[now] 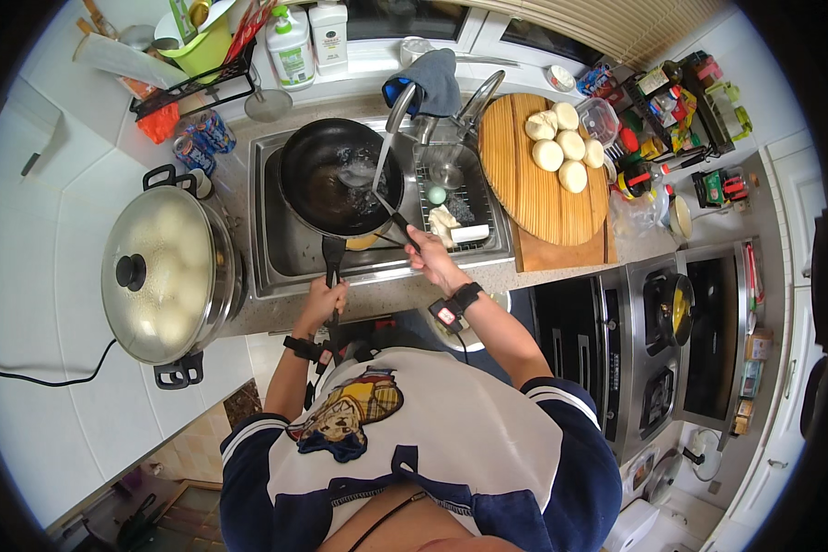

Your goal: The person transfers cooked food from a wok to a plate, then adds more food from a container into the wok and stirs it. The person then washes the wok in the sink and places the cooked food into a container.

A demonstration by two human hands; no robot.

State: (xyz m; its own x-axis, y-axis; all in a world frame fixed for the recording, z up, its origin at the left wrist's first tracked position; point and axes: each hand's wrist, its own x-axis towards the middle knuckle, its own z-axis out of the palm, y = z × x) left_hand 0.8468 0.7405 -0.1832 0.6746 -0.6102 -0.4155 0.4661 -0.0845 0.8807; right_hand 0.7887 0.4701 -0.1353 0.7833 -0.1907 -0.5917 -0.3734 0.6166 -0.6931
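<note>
A black wok (pixel 317 200) is held over the left basin of the steel sink (pixel 265 265). My left hand (pixel 323 301) grips its black handle near the counter's front edge. The dark handle of a kitchen utensil (pixel 399 221) is in my right hand (pixel 431 257); its far end reaches over the wok, where the faucet stream partly hides it, so its kind cannot be told. Water runs from the curved faucet (pixel 401 103) into the wok, and bubbly water shows inside. A grey cloth (pixel 436 81) hangs over the faucet.
Left of the sink stands a lidded steamer (pixel 159 276) with round pale pieces inside. A round wooden board (pixel 524 186) bearing several pale dough rounds (pixel 569 145) lies at the right. A wire rack (pixel 479 190) sits in the right basin. Farther right is a gas stove (pixel 645 386).
</note>
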